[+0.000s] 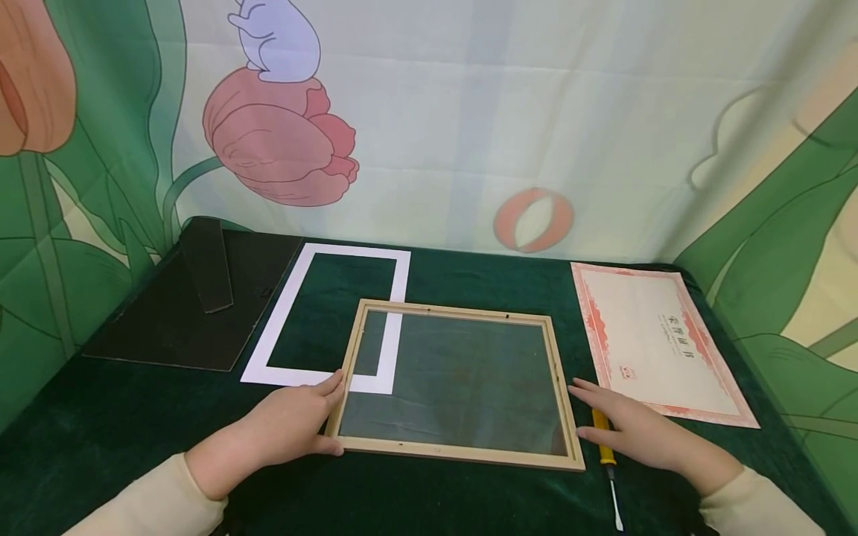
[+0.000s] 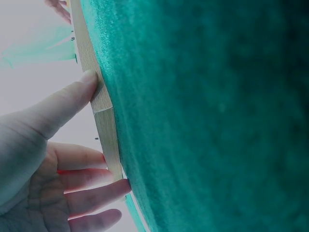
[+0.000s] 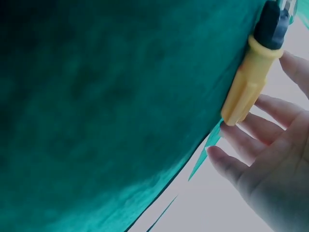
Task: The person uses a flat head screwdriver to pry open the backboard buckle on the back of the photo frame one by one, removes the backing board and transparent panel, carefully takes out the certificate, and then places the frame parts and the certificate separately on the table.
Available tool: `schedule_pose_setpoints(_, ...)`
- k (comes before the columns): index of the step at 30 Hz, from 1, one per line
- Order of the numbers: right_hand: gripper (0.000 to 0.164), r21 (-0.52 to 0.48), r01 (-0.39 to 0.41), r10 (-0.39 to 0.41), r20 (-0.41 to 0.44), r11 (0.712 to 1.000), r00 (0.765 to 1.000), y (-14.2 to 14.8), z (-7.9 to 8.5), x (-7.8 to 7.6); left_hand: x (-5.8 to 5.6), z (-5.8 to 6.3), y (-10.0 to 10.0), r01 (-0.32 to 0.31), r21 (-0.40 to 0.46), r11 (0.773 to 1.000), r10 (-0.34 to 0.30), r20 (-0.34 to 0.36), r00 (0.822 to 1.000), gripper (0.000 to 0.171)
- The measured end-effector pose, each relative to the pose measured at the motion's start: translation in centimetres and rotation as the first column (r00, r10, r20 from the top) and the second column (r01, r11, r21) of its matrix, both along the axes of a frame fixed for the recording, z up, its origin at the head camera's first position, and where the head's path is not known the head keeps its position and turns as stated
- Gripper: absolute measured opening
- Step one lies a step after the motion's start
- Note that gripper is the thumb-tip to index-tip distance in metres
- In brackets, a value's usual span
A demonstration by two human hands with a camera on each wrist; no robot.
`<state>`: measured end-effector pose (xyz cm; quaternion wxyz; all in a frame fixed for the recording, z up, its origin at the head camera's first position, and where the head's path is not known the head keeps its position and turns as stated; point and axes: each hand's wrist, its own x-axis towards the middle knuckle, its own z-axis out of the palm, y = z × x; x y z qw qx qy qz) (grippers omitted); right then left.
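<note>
A light wooden picture frame [image 1: 456, 453] lies flat on the dark green cloth, with a clear pane [image 1: 469, 387] inside it and small dark tabs along its inner edges. My left hand [image 1: 284, 428] touches its near left corner. In the left wrist view the thumb [image 2: 88, 77] presses the front rail while the other fingers, nearly straight, rest along the left rail [image 2: 107, 133]. My right hand [image 1: 646, 432] is at the frame's right side, fingers extended and fingertips close to the rail. Under that hand lies a screwdriver [image 1: 606, 454] with a yellow handle, its tip toward me.
A white mat border [image 1: 255, 372] lies to the left, partly under the frame. Beyond it is a black backing board [image 1: 154, 320] with an easel leg [image 1: 204, 268]. On the right lies a red-bordered certificate [image 1: 657, 335]. A printed curtain [image 1: 429, 149] hangs behind the table.
</note>
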<state>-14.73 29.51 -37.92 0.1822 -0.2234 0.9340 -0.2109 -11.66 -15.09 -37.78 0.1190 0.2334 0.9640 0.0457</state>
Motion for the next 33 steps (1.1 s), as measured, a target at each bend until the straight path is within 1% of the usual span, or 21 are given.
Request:
schedule_pose_setpoints(5,0.071,-0.005,-0.023,0.023,0.027,1.000,0.999,-0.4,-0.1,0.1,0.0,0.0,0.1,-0.003,0.003,1.000,0.003,0.006,1.000,0.087)
schedule_pose_setpoints(12,0.070,0.025,-0.056,0.057,-0.014,0.998,0.998,-0.9,-0.1,0.1,0.0,0.1,0.1,-0.005,0.000,1.000,0.005,0.012,1.000,0.086)
schedule_pose_setpoints(15,0.071,0.032,-0.069,0.069,-0.007,0.997,0.998,-1.2,0.0,0.1,0.0,0.2,0.1,-0.007,0.004,1.000,0.007,0.019,1.000,0.086)
schedule_pose_setpoints(19,0.073,0.040,-0.075,0.075,0.011,0.996,0.997,-1.5,0.1,0.1,0.0,0.1,0.1,-0.007,0.004,1.000,0.007,0.020,1.000,0.086)
schedule_pose_setpoints(26,0.073,0.050,-0.077,0.076,0.012,0.996,0.997,-1.7,0.4,0.2,0.0,0.1,0.1,-0.007,0.017,1.000,0.007,0.006,1.000,0.088)
schedule_pose_setpoints(33,0.071,0.056,-0.080,0.079,0.009,0.995,0.997,-1.7,0.3,0.2,0.0,0.1,0.1,-0.007,0.014,1.000,0.007,0.010,1.000,0.087)
